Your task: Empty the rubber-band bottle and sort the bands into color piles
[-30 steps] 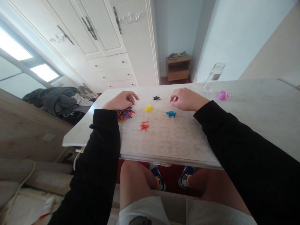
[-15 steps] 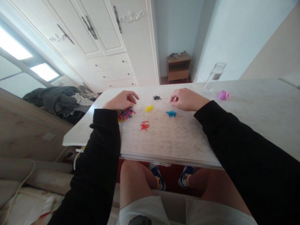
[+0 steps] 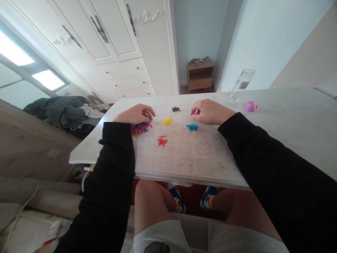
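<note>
My left hand (image 3: 140, 113) rests just behind a pile of mixed-colour rubber bands (image 3: 140, 129), its fingers loosely bent and apart with nothing visible in them. On the right, my right hand (image 3: 207, 111) is low over the table, thumb and fingertips pinched on a small pink rubber band (image 3: 196, 112); the fingers partly hide it. Between the hands lie small single-colour heaps of bands: black (image 3: 176, 109), yellow (image 3: 167, 121), blue (image 3: 192, 127) and red (image 3: 162, 141).
The white table (image 3: 184, 158) carries a clear glass bottle (image 3: 242, 84) and a purple-pink bundle (image 3: 252, 106) beyond my right hand. A white wardrobe (image 3: 155, 52) and a small wooden cabinet (image 3: 200, 75) stand behind. Dark clothes (image 3: 63, 112) are heaped at left.
My left hand has shifted slightly and its fingers have moved a little. My right hand stays in nearly the same place, with the pink band showing slightly more.
</note>
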Demonstrator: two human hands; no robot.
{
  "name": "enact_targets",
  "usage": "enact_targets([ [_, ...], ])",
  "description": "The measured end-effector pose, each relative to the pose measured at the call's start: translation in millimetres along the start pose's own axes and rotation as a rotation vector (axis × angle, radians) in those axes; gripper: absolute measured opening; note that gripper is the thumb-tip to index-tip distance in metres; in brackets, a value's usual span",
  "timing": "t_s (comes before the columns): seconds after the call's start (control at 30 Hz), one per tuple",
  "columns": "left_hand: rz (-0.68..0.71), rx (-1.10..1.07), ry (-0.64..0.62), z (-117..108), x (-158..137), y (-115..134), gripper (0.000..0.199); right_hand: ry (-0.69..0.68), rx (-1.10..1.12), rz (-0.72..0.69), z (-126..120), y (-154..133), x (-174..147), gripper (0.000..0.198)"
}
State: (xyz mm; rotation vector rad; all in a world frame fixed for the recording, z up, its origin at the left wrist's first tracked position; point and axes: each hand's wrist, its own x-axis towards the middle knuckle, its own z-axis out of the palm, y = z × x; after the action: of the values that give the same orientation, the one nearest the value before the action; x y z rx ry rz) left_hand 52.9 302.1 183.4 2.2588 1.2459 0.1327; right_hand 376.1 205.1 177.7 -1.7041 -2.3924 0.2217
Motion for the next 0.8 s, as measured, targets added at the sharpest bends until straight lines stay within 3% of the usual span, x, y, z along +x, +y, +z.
enact_targets([
  [0.33,0.006,-0.048,-0.079,-2.3,-3.2,2.6,0.049,-0.013,-0.01,0.01,1.5,-0.3,0.8,0.026],
  [0.8,0.045,-0.115,0.011,-4.2,-5.9,5.7,0.06,-0.019,0.003,0.002,2.4,1.0,1.7,0.025],
])
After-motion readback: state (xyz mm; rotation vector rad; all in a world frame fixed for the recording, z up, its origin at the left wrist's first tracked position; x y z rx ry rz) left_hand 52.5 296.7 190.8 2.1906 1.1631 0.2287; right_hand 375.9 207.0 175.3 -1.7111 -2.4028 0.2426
